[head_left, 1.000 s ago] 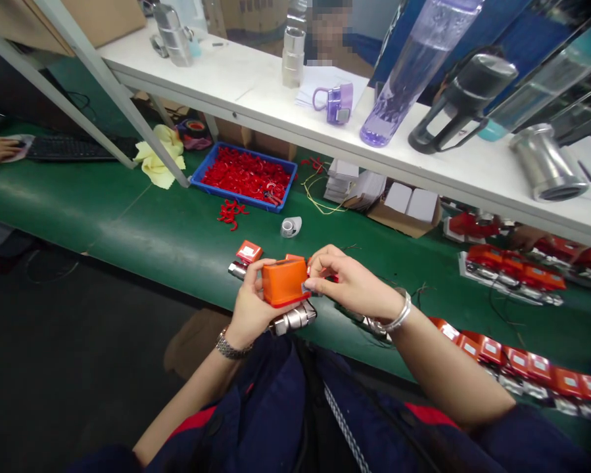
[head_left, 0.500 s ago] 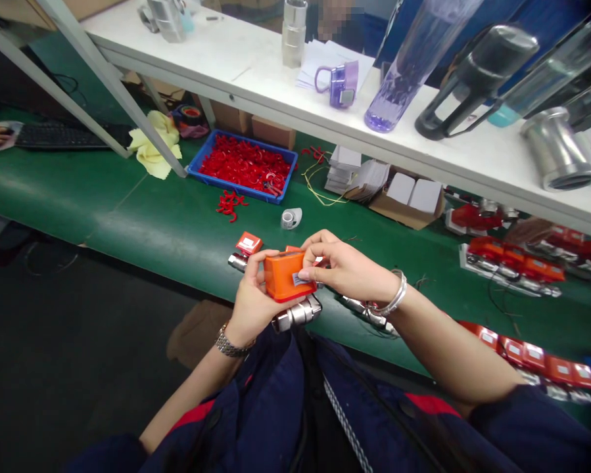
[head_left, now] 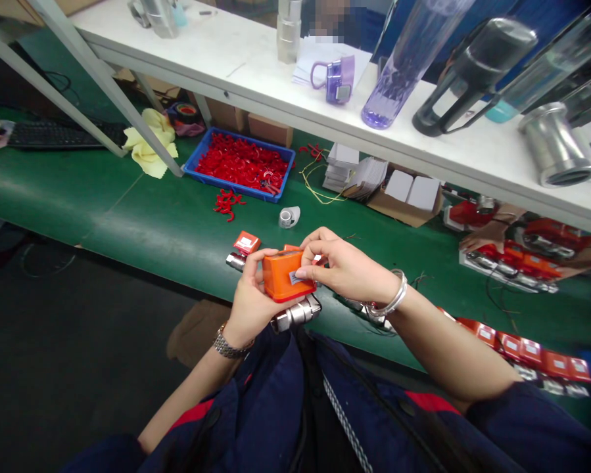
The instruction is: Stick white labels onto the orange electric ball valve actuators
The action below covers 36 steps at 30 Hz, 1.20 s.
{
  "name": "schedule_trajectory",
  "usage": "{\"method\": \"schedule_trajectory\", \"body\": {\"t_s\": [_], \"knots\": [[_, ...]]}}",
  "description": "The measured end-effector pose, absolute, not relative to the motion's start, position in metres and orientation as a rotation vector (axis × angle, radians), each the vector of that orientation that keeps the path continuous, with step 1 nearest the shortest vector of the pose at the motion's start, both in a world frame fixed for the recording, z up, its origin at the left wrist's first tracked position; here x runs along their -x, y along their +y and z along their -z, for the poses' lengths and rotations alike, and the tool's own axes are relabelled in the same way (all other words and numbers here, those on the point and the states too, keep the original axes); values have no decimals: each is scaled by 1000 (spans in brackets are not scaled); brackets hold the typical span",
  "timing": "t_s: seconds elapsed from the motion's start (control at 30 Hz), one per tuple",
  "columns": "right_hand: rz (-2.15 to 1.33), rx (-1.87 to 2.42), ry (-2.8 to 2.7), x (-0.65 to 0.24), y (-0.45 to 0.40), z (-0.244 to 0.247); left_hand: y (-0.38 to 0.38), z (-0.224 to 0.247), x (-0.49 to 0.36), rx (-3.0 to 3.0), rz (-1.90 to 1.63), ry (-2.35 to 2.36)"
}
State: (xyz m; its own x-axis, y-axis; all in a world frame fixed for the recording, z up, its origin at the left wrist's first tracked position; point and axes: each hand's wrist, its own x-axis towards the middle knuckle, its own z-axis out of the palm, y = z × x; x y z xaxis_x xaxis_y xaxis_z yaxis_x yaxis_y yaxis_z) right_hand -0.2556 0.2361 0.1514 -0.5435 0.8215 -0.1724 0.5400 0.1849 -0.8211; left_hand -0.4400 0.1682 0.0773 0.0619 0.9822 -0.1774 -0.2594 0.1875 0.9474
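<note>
An orange-boxed electric valve (head_left: 279,276) with a shiny metal body (head_left: 296,314) is held up in front of my waist. My left hand (head_left: 256,295) wraps its left side and underside, the thumb along the near side. On the box's face sits a small white label (head_left: 294,278), partly hidden by my right thumb. My right hand (head_left: 327,263) is closed, thumb and forefinger pinched at that label against the box. Just behind, another orange valve (head_left: 246,243) lies on the green bench, and a further one is mostly hidden by my hands.
A blue tray (head_left: 187,165) holds many red clips, with loose red clips (head_left: 229,205) in front. A tape roll (head_left: 288,217) lies nearby. Rows of valves (head_left: 526,351) stand at right, where a co-worker's hand (head_left: 487,236) reaches in. Above runs a white shelf (head_left: 256,85) with bottles.
A co-worker's hand has appeared over the valves at far right. The view has shifted slightly. Both my hands keep nearly the same hold on the valve and label.
</note>
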Motion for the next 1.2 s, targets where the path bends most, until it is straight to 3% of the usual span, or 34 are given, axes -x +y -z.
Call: {"method": "schedule_trajectory", "body": {"t_s": [1.2], "knots": [[-1249,1270,-2167,249,225,-160,158,-80,436,-931,-1138,1057]]}}
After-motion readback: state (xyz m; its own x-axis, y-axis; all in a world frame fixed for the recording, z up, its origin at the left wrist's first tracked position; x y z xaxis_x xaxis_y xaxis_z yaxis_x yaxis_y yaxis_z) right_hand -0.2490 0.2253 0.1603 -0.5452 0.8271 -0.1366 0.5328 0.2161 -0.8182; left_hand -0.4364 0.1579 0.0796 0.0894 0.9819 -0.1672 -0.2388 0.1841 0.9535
